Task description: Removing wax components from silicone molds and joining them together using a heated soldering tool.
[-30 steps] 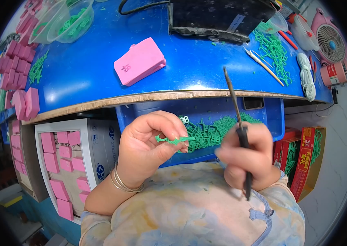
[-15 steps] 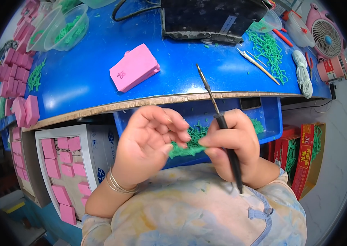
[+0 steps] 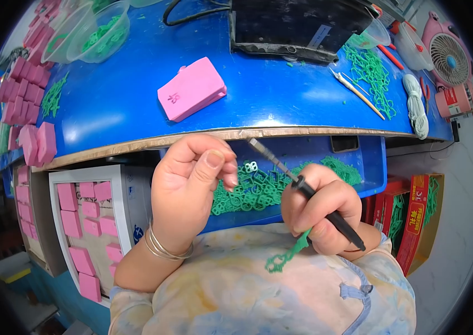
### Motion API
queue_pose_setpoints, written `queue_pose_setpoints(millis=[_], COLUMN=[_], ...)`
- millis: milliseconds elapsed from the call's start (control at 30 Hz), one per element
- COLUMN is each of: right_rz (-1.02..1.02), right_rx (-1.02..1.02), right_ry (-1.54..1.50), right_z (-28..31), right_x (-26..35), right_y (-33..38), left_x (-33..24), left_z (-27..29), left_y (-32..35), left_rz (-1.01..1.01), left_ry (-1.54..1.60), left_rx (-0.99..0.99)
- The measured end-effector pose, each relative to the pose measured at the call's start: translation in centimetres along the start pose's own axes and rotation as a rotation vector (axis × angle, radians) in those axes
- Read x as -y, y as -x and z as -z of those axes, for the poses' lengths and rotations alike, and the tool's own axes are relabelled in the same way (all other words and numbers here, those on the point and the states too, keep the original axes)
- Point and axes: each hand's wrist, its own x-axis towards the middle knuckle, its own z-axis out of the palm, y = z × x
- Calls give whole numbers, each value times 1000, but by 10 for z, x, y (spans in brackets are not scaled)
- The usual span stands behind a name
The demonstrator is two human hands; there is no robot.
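Observation:
My right hand [image 3: 323, 209] is closed round the black handle of a soldering iron [image 3: 334, 215], whose metal shaft points up and left. The same hand pinches a thin green wax piece [image 3: 284, 258] that hangs down before my shirt, its end shaped in small loops. My left hand [image 3: 189, 187], raised beside the iron's tip, has curled fingers with the thumb pressed on them; what they hold, if anything, is hidden. Under both hands a blue tray [image 3: 379, 162] contains many green wax pieces [image 3: 247, 192]. A pink rubber mould block [image 3: 192, 89] lies on the blue table.
A black box-shaped device [image 3: 298, 28] stands at the back. On the right are green scraps [image 3: 370, 72], a wooden-handled knife [image 3: 359, 95], white cord [image 3: 414, 106] and a pink fan [image 3: 448, 56]. Clear bowls [image 3: 99, 36] and stacked pink blocks [image 3: 27, 89] are at the left.
The right hand has turned and drawn down with the iron and green piece, which has left the left hand's fingers. The left hand has risen slightly and its fingers have closed.

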Motion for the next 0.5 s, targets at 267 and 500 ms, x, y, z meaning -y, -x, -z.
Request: queue_pose_setpoints(millis=[267,500], right_rz=[248,265], right_rx=[-65,-28], right_ry=[823,890], right_z=[7,2], right_x=[0,-4], right_y=[-14,-14], left_x=[4,-1], left_z=[4,2], left_y=[9,7], left_rz=[-85,-250], left_ry=[36,-413], left_rx=[-43,288])
